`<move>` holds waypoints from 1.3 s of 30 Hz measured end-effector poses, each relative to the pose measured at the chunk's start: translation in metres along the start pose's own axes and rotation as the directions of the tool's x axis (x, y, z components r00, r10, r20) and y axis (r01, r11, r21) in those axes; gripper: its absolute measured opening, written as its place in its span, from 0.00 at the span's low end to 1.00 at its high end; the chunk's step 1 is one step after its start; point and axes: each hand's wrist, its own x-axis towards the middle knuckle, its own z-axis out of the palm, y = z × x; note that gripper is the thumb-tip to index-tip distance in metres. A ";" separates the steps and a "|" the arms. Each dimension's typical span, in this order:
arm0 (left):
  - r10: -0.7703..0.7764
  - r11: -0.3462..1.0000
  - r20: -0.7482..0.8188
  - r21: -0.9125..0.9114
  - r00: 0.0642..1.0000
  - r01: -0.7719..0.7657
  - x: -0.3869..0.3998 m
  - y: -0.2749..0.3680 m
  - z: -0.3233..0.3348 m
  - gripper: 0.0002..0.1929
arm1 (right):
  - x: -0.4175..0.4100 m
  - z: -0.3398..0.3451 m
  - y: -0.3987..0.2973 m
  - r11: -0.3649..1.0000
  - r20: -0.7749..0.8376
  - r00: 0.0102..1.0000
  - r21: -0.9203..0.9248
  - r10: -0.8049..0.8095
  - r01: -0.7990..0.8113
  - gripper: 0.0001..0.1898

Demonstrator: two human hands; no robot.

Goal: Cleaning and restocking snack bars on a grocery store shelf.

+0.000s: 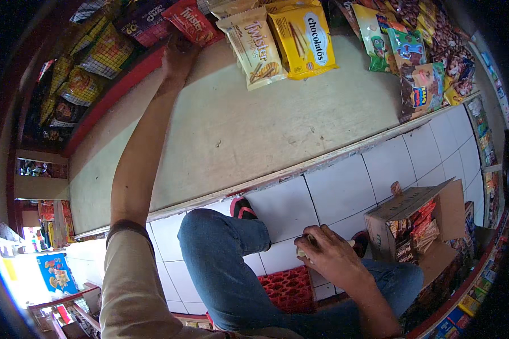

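My left hand (180,53) reaches to the back of the shelf, against the lower edge of a red Twister snack packet (193,23). Shadow covers its fingers, so whether they grip the packet is unclear. Beside that packet stand a cream Twister Thins packet (256,48) and a yellow Chocolatos packet (305,40). Over my lap, my right hand (333,254) is closed around a pale, crumpled item (303,254), perhaps a cloth; most of it is hidden in the palm.
A wooden shelf board (237,123) spans the front. Small snack bags (420,89) line its right end; mesh-covered packets (106,51) sit at left. An open carton (381,229) with Twister packets (424,229) stands on white tiles (335,186), near a red mat (286,290).
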 end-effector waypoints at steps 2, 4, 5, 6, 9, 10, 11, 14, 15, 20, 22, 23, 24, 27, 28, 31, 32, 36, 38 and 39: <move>0.019 0.990 -0.010 0.141 1.000 -0.018 0.000 0.000 0.000 0.32 | 0.000 0.000 0.000 1.000 0.029 1.000 -0.006 0.001 -0.001 0.17; 0.018 0.980 -0.033 0.198 0.999 -0.011 0.000 0.000 -0.001 0.33 | 0.001 -0.001 0.000 1.000 0.017 1.000 -0.005 -0.002 0.002 0.17; 0.013 0.979 -0.043 0.204 0.999 -0.004 0.000 0.000 -0.001 0.34 | 0.000 -0.001 0.000 1.000 0.016 1.000 -0.006 -0.002 0.002 0.17; 0.009 0.978 -0.053 0.209 0.999 0.002 0.000 0.001 -0.001 0.34 | 0.000 -0.001 0.000 1.000 0.005 1.000 -0.003 -0.006 0.006 0.17; 0.035 0.987 -0.060 0.159 0.998 -0.025 0.001 0.001 0.000 0.35 | 0.000 0.000 0.000 1.000 0.003 1.000 0.010 -0.003 0.003 0.16; 0.042 0.973 -0.051 0.227 0.998 -0.029 0.001 0.002 0.001 0.34 | 0.000 0.000 0.000 1.000 0.003 1.000 0.024 0.002 -0.003 0.16; 0.044 0.965 -0.046 0.260 0.998 -0.030 0.001 0.002 0.002 0.34 | 0.000 0.000 0.000 0.999 0.003 1.000 0.037 0.009 -0.009 0.16; 0.004 0.977 -0.051 0.212 0.999 0.007 0.000 0.005 0.004 0.32 | 0.000 0.001 0.001 1.000 0.003 1.000 -0.002 -0.012 0.012 0.16; -0.011 0.983 -0.053 0.184 0.999 0.020 -0.001 0.006 0.004 0.32 | 0.000 0.001 0.001 1.000 0.004 1.000 -0.002 -0.012 0.012 0.16; -0.030 0.996 -0.065 0.077 0.997 0.035 -0.005 0.016 0.001 0.30 | 0.000 0.003 0.001 1.000 0.012 1.000 0.001 -0.008 0.008 0.16; -0.060 0.997 -0.045 0.045 0.997 0.062 -0.006 0.022 -0.002 0.30 | 0.000 0.003 0.001 1.000 0.008 1.000 -0.002 -0.009 0.009 0.16; -0.070 0.997 -0.026 0.021 0.997 0.070 -0.007 0.025 -0.004 0.30 | 0.000 0.004 0.001 1.000 0.006 1.000 -0.004 -0.010 0.010 0.16; -0.070 0.997 -0.027 0.021 0.997 0.071 -0.007 0.028 -0.005 0.30 | 0.000 0.004 0.001 1.000 0.006 1.000 -0.004 -0.010 0.010 0.16; -0.064 0.995 -0.029 0.079 0.998 0.066 -0.009 0.035 -0.009 0.28 | 0.000 0.004 0.000 1.000 0.020 1.000 -0.003 -0.003 0.003 0.16; -0.088 0.995 -0.042 0.053 0.995 0.090 -0.010 0.035 -0.008 0.27 | 0.000 0.005 0.000 1.000 0.017 1.000 -0.002 -0.006 0.006 0.16; -0.094 0.996 -0.069 -0.003 0.993 0.094 -0.012 0.026 -0.003 0.26 | 0.000 0.005 -0.001 1.000 0.011 1.000 -0.005 -0.014 0.014 0.16; -0.037 0.999 -0.093 -0.032 0.995 0.034 -0.011 0.021 -0.001 0.27 | 0.000 0.005 -0.001 1.000 0.008 1.000 -0.010 -0.017 0.017 0.16; 0.057 0.983 -0.119 0.181 0.991 -0.035 -0.004 -0.001 0.004 0.29 | 0.000 0.005 -0.002 1.000 0.032 0.999 -0.015 -0.006 0.007 0.17; 0.035 0.980 -0.068 0.200 0.997 -0.021 -0.004 -0.002 0.004 0.28 | 0.000 0.005 -0.001 0.999 0.047 0.999 -0.031 -0.016 0.018 0.18; 0.027 0.978 -0.051 0.207 0.998 -0.016 -0.005 -0.001 0.004 0.28 | 0.000 0.005 -0.001 0.999 0.026 0.999 -0.026 -0.027 0.028 0.18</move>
